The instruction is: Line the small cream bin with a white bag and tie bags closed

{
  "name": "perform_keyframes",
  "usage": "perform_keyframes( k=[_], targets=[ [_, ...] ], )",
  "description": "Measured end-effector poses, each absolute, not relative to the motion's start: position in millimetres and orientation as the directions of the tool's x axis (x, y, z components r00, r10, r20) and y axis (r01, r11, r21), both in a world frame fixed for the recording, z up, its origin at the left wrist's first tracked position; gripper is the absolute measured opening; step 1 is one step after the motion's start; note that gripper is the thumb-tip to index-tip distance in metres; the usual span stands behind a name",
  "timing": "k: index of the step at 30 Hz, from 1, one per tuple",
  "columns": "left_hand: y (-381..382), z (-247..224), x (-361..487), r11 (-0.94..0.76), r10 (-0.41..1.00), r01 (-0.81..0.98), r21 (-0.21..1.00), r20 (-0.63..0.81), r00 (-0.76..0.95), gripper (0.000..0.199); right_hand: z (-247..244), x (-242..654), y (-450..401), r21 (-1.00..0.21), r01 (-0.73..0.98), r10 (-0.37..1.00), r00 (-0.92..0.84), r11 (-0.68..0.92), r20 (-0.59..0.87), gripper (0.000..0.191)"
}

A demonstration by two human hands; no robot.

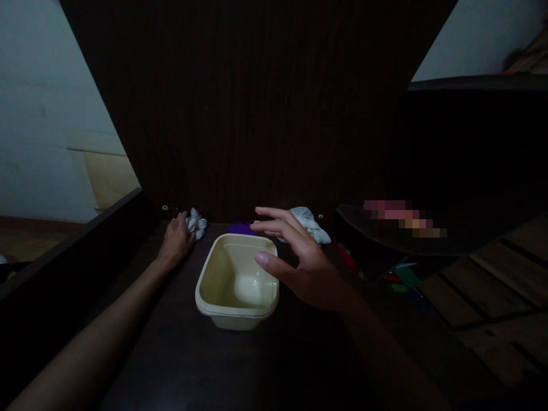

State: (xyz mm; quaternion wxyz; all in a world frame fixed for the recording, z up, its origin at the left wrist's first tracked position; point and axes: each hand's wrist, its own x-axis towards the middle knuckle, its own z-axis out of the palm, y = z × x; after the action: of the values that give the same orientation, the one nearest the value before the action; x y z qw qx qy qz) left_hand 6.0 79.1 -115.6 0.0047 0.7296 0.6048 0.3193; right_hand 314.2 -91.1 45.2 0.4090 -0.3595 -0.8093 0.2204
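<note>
A cream plastic container (237, 312), open at the top, stands on the dark surface with nothing visible inside. My right hand (299, 257) is over its right rim, fingers spread and holding nothing. To the left, my left hand (175, 242) rests by a crumpled whitish piece (196, 224), its fingers curled against or around it; the fingertips are partly hidden. Behind the container lies something purple (242, 228). A crumpled grey-white cloth or paper (310, 225) lies behind my right hand, near the upright panel.
A tall dark wooden panel (257, 114) rises at the back. A raised dark edge (72, 245) runs along the left. At the right are a dark curved object (385, 242), small red and green items (398, 279) and wooden slats (492, 297).
</note>
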Motion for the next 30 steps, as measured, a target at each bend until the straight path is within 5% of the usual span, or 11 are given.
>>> perform_keyframes(
  k=[11, 18, 24, 30],
  targets=[
    [71, -108, 14, -0.187, 0.95, 0.924, 0.333, 0.299, 0.085, 0.054, 51, 312, -98, -0.577, 0.434, 0.719, -0.489, 0.692, 0.494, 0.03],
    [67, -107, 21, -0.12, 0.967, 0.94, 0.32, 0.25, 0.039, 0.072, 56, 317, -104, -0.534, 0.452, 0.699, -0.505, 0.714, 0.506, 0.03],
    [59, -94, 16, -0.1, 0.943, 0.896, 0.433, 0.329, -0.054, 0.085, 68, 335, -124, -0.481, 0.522, 0.704, -0.429, 0.705, 0.567, 0.028],
    [41, -58, 13, -0.27, 0.835, 0.756, 0.596, 0.536, -0.125, 0.072, 57, 367, -138, -0.452, 0.602, 0.743, -0.424, 0.658, 0.518, 0.031]
  ],
)
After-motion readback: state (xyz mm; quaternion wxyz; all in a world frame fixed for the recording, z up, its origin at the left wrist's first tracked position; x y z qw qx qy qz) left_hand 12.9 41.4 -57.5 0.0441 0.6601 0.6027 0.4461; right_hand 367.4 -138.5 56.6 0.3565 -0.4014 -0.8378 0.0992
